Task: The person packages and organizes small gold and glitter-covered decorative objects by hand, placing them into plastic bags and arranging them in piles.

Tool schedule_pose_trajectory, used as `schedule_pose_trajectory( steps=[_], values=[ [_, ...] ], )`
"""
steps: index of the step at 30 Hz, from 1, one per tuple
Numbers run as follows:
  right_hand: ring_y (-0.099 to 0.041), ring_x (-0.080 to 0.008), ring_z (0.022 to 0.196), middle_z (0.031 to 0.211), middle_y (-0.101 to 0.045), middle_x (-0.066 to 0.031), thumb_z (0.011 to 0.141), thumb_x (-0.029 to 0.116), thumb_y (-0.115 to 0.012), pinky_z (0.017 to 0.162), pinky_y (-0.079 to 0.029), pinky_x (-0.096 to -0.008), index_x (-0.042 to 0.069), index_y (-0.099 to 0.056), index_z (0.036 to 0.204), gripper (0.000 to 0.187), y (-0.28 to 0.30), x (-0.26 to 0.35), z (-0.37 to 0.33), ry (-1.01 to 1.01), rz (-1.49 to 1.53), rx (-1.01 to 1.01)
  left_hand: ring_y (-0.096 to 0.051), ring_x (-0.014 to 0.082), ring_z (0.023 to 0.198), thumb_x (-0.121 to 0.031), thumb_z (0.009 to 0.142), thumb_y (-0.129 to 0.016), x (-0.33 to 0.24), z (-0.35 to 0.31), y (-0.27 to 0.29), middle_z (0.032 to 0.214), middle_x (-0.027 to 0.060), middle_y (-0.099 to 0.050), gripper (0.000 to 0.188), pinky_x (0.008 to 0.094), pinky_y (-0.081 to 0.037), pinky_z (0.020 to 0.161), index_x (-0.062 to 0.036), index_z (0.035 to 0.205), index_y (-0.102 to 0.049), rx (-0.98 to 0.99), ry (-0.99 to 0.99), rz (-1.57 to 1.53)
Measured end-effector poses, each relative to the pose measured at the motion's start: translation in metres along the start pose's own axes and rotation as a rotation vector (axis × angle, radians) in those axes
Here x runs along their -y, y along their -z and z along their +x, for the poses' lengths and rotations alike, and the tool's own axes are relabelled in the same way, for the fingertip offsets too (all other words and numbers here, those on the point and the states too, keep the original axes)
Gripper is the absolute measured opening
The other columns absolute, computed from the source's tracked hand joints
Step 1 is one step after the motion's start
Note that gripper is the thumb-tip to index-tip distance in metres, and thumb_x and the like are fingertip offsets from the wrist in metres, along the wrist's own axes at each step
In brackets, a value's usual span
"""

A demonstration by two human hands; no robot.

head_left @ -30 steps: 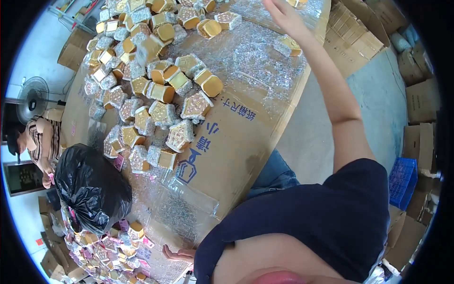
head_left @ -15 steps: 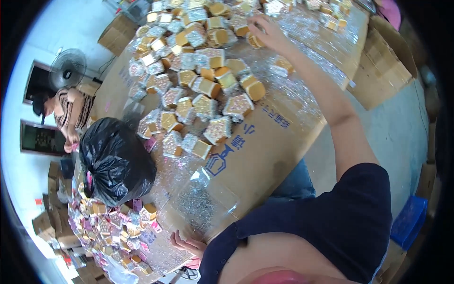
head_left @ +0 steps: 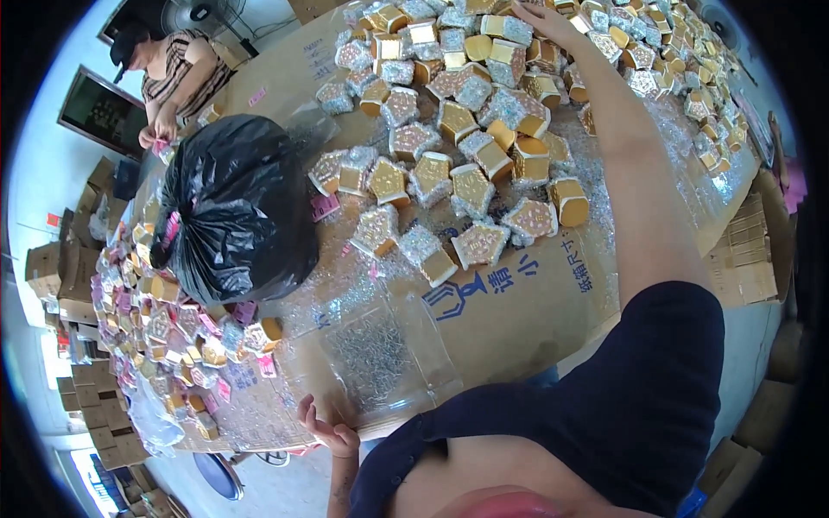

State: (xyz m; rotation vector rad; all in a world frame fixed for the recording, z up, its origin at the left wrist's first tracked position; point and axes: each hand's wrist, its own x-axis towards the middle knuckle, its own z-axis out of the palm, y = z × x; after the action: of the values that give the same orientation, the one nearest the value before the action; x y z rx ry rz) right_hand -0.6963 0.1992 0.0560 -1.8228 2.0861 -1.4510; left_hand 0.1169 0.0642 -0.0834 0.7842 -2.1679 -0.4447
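Note:
My right hand (head_left: pixel 550 22) reaches over the far part of a pile of small house-shaped ornaments (head_left: pixel 473 192), its fingers stretched out near the top edge of the view. Each ornament has gold and pale pink faces, white edging and a glittery clear wrap. No object shows in that hand, though its fingertips partly leave the view. My left hand (head_left: pixel 330 429) hovers at the near table edge, fingers loosely bent and apart, holding nothing. Beside it lies a clear flat tray (head_left: pixel 371 354) with a heap of fine silvery bits in it.
A tied black plastic bag (head_left: pixel 246 211) stands on the cardboard-covered table (head_left: pixel 509 324), left of the pile. More ornaments with pink tags (head_left: pixel 207 324) lie at the left. Across the table a person (head_left: pixel 177 78) handles a small pink thing. Cardboard boxes (head_left: pixel 747 250) stand at the right.
The view has turned, so the pile and bag appear shifted and more ornaments show at the far right. My right hand has moved farther out over the pile; my left stays near the tray.

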Motion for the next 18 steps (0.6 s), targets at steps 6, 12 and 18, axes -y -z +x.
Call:
schedule_pose_trajectory(
  steps=[6, 12, 18],
  values=[
    [-0.034, -0.0312, 0.14, 0.153, -0.036, -0.0183, 0.089, 0.059, -0.062, 0.112, -0.032, -0.0421, 0.013, -0.037, 0.151, 0.082, -0.056, -0.041, 0.015, -0.439, -0.186, -0.327, -0.051, 0.0381, 0.115, -0.058, 0.096, -0.04, -0.007, 0.018, -0.006, 0.131, 0.019, -0.056, 0.064, 0.0523, -0.033, 0.099, -0.0138, 0.142, -0.034, 0.208, -0.2, -0.047],
    [-0.037, -0.0294, 0.137, 0.152, -0.035, -0.0191, 0.091, 0.043, -0.068, 0.109, -0.036, -0.0417, 0.018, -0.029, 0.154, 0.078, -0.103, 0.056, 0.031, -0.645, -0.414, -0.324, -0.051, 0.0355, 0.116, -0.06, 0.096, -0.035, -0.011, 0.013, 0.001, 0.13, 0.0155, -0.058, 0.065, 0.0492, -0.032, 0.099, -0.0099, 0.137, -0.04, 0.221, -0.144, 0.015],
    [-0.057, -0.0222, 0.113, 0.129, -0.055, -0.01, 0.096, 0.03, -0.063, 0.092, -0.048, -0.0355, 0.012, -0.046, 0.139, 0.05, -0.11, 0.16, 0.028, -0.243, 0.129, 0.086, -0.052, 0.0337, 0.115, -0.06, 0.096, -0.036, -0.011, 0.011, 0.003, 0.126, 0.0139, -0.061, 0.065, 0.0475, -0.032, 0.1, -0.0072, 0.133, -0.045, 0.205, -0.116, 0.042]
  ],
)
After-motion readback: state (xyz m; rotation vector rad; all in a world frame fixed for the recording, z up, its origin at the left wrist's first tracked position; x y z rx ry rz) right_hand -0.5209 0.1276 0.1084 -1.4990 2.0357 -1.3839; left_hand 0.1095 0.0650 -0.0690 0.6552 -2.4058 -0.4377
